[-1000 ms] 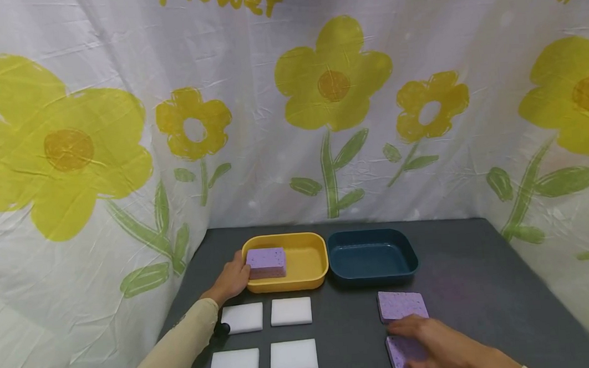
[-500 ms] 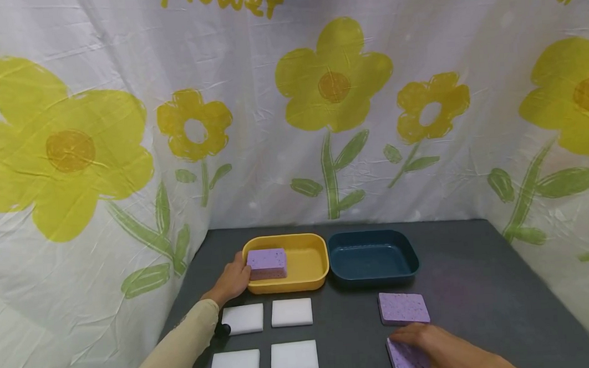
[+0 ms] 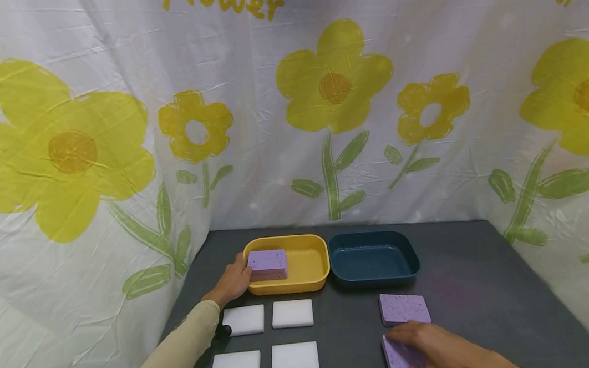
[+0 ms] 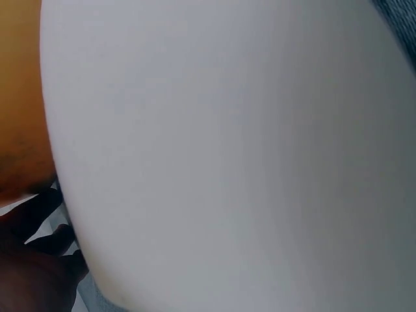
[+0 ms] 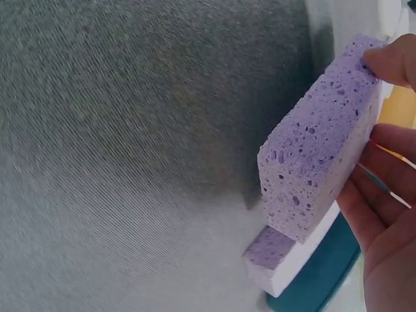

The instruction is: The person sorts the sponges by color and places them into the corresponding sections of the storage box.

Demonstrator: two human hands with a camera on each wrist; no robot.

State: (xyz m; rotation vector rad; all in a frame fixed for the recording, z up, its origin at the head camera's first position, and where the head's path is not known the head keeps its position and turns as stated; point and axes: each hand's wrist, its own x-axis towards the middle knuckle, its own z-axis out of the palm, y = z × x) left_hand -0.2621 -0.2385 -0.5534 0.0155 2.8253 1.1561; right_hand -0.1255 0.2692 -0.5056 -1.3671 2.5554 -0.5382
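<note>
At the front right, my right hand (image 3: 433, 346) pinches a purple sponge (image 5: 312, 143), thumb on one face and fingers on the other in the right wrist view. Behind it lies another purple sponge (image 3: 404, 309). My left hand (image 3: 233, 280) holds the left end of a yellow tray (image 3: 307, 283), its thumb at the near left rim; the far fingers are partly hidden. A purple sponge (image 3: 267, 264) sits inside that tray at its left end. In the left wrist view a white block (image 4: 214, 156) fills most of the picture, with left fingers (image 4: 39, 214) in the lower corner.
A dark blue tray (image 3: 374, 282) stands right beside the yellow one. Several white blocks, one of them the near middle block (image 3: 295, 360), lie in two rows before the yellow tray. A flower-printed curtain (image 3: 254, 169) surrounds the dark table (image 3: 459, 270).
My right hand has closed its fingers on the near purple sponge, which has shifted slightly left. The left hand stays at the yellow tray.
</note>
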